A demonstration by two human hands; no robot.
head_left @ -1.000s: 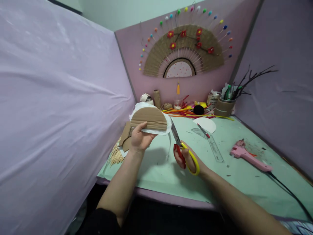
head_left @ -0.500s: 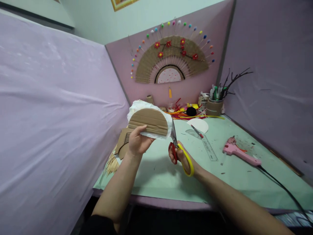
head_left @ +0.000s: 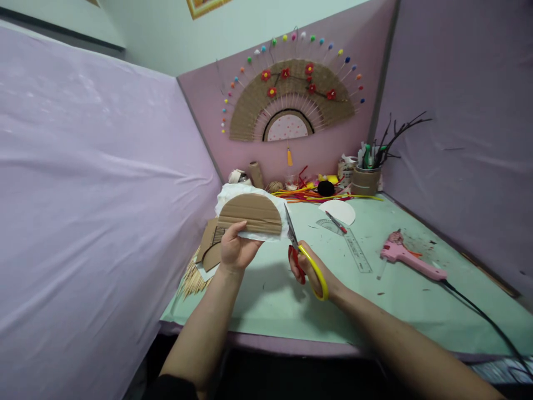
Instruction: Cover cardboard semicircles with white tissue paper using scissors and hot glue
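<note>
My left hand (head_left: 238,248) grips a half-round piece of cardboard (head_left: 252,211) by its lower edge, thumb on the brown face. Behind the cardboard lies white, cloth-like material (head_left: 233,191) whose ragged margin sticks out past the curve. My right hand (head_left: 310,269) is closed round the handles of scissors (head_left: 313,271), one loop yellow and the other red. The grey blades point up and left at the right edge of the white material. Whether the blades touch it is hard to make out.
A pink glue gun (head_left: 412,261) with a black cord lies at right. Near the middle are a clear ruler (head_left: 358,250), a pen (head_left: 336,222) and a white paper piece (head_left: 339,211). Wooden sticks (head_left: 194,280) and cardboard (head_left: 208,244) sit at left. A decorated fan (head_left: 291,100) hangs behind.
The cardboard and white material have come down slightly and tilted level. The scissors have swung a little left at the tips, and their blades look slightly more apart.
</note>
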